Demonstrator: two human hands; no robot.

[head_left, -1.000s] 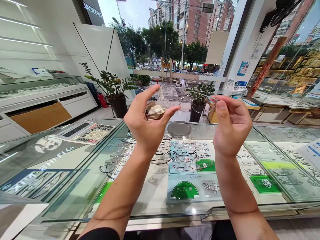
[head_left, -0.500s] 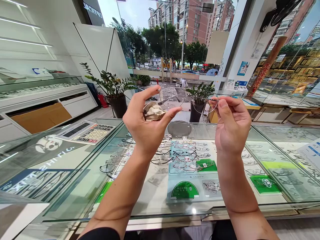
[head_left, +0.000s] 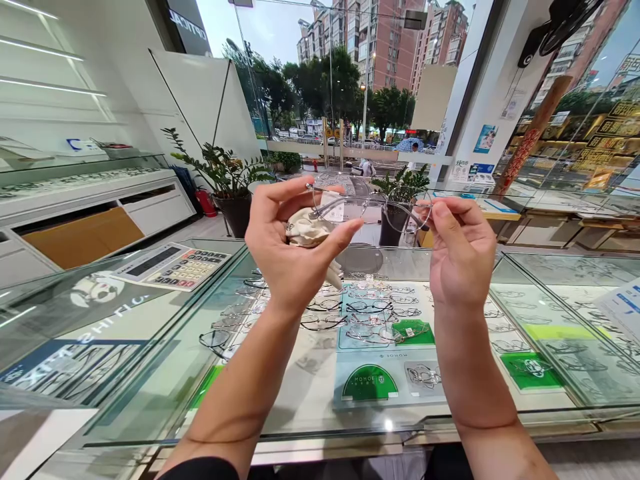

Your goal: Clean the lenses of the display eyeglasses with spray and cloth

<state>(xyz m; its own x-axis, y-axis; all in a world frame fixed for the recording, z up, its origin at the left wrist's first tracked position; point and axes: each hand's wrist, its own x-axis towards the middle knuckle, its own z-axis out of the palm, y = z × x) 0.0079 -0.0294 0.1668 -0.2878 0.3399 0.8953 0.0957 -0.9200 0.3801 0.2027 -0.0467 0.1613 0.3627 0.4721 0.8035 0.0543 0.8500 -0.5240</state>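
I hold a pair of thin clear-framed glasses (head_left: pixel 373 207) up in front of me, above the glass counter (head_left: pixel 150 373). My left hand (head_left: pixel 293 250) keeps a crumpled beige cloth (head_left: pixel 306 230) in its palm, and its forefinger and thumb close around the glasses' left lens. My right hand (head_left: pixel 463 257) pinches the frame at its right end, fingers curled.
A grey glasses case (head_left: pixel 359 259) lies on the counter behind my hands. A calculator (head_left: pixel 170 265) sits at the left. Several glasses are displayed under the glass. Potted plants (head_left: pixel 227 180) stand beyond, before the shop window.
The glasses have come down a little and tilted flatter. My left thumb has moved up toward the lens, and more of the cloth shows in my palm.
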